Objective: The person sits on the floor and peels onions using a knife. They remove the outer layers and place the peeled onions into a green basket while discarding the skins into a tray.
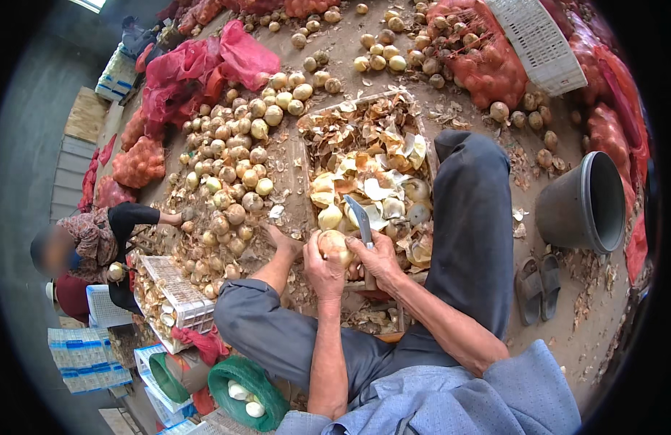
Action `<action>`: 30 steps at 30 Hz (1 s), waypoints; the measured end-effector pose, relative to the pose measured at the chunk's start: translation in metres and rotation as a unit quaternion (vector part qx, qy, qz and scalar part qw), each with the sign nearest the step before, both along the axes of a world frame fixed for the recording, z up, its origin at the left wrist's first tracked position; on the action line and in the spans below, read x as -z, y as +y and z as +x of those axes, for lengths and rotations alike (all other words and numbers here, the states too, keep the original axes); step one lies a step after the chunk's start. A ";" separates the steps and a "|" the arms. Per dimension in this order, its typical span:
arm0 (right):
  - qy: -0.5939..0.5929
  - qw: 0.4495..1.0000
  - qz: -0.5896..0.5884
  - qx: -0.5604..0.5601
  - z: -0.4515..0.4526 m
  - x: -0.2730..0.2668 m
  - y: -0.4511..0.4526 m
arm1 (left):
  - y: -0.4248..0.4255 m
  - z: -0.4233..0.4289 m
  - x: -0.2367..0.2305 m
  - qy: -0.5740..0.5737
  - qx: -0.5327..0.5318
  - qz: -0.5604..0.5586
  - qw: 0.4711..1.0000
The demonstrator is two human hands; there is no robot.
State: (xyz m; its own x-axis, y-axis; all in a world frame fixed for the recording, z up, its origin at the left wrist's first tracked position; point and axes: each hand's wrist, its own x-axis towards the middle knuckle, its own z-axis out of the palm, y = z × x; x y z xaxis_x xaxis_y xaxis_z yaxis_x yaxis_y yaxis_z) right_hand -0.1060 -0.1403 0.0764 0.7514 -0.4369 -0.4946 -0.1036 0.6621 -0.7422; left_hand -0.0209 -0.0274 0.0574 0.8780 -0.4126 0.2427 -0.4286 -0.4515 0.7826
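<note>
My left hand [324,274] grips a pale brown onion [335,244] above the near end of a crate [308,163] of onion skins. My right hand [378,260] holds a knife [359,217] by its handle, its blade pointing up and away from me. The right thumb rests against the side of the onion. Loose papery skins [368,147] fill the crate between my legs, and a few onions [330,216] sit among them just beyond my hands.
Many onions [232,157] are heaped on the floor to the left. A person [90,239] sits beyond them near a white crate [177,293]. A green mesh bag [248,391] holding peeled onions stands at lower left. A grey bucket [564,201] and slippers [538,288] are at right.
</note>
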 end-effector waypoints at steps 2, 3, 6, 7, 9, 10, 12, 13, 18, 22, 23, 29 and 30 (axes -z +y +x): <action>-0.009 0.997 -0.081 0.002 0.002 0.011 0.004 | 0.001 -0.002 0.012 -0.009 0.011 0.002 1.000; -0.018 0.993 -0.119 -0.001 0.005 0.008 0.008 | 0.005 -0.001 0.014 -0.017 0.012 0.006 1.000; 0.022 0.980 -0.183 -0.070 0.002 -0.010 0.015 | 0.029 0.010 0.024 0.135 -0.044 -0.105 0.984; 0.040 0.974 -0.206 -0.084 -0.002 -0.015 0.013 | 0.028 0.011 0.028 0.179 -0.049 -0.163 0.969; 0.019 0.917 -0.393 -0.059 -0.008 0.030 0.029 | 0.029 0.012 0.027 0.149 -0.085 -0.152 0.973; 0.033 0.899 -0.431 -0.074 -0.010 0.029 0.034 | 0.030 0.014 0.023 0.129 -0.105 -0.140 0.976; 0.077 0.898 -0.405 -0.153 -0.013 0.007 0.036 | 0.033 0.015 0.017 0.123 -0.135 -0.085 0.979; 0.079 0.899 -0.390 -0.182 -0.012 0.018 0.045 | 0.033 0.015 0.016 0.112 -0.139 -0.050 0.983; 0.126 0.887 -0.387 -0.218 -0.010 0.029 0.055 | 0.033 0.017 0.023 0.047 -0.147 0.040 0.987; 0.153 0.894 -0.390 -0.160 -0.010 0.047 0.049 | 0.036 0.026 0.029 0.070 -0.167 0.018 0.983; 0.144 0.897 -0.383 -0.165 -0.009 0.045 0.049 | 0.037 0.028 0.030 0.076 -0.171 0.004 0.982; -0.011 0.868 -0.479 -0.127 0.008 0.031 0.068 | 0.039 0.029 0.033 0.064 -0.147 -0.011 0.987; -0.008 0.860 -0.487 -0.153 0.011 0.029 0.070 | 0.042 0.030 0.034 0.060 -0.136 -0.012 0.989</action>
State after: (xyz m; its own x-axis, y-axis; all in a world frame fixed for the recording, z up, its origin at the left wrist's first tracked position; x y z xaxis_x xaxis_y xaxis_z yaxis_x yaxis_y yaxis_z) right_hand -0.0949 -0.0704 0.0473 0.9083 -0.4183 0.0057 -0.1466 -0.3311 -0.9321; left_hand 0.0093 0.0146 0.0235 0.9788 -0.1526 0.1370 -0.1972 -0.5174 0.8327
